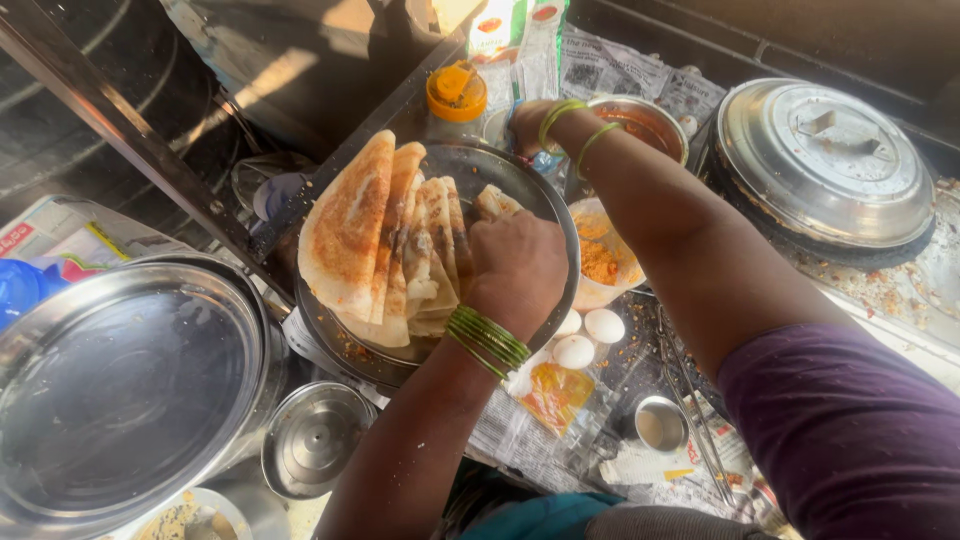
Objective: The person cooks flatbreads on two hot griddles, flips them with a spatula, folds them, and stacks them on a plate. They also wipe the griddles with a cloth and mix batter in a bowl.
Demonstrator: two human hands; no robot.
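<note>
Left hand (515, 265) has its grip curled shut on the folded dosas (385, 240) on the steel plate (545, 205) — right hand (530, 125) behind the plate's far rim, grip hidden — can't tell.

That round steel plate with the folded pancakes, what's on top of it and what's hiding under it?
On the steel plate lie several folded golden dosas, with the left hand pressing on them. Below its edge, white eggs and newspaper peek out. Whatever sits directly beneath the plate is covered.

1 head-worn camera looks steeply down, close over the steel plate (540, 195) and counter
</note>
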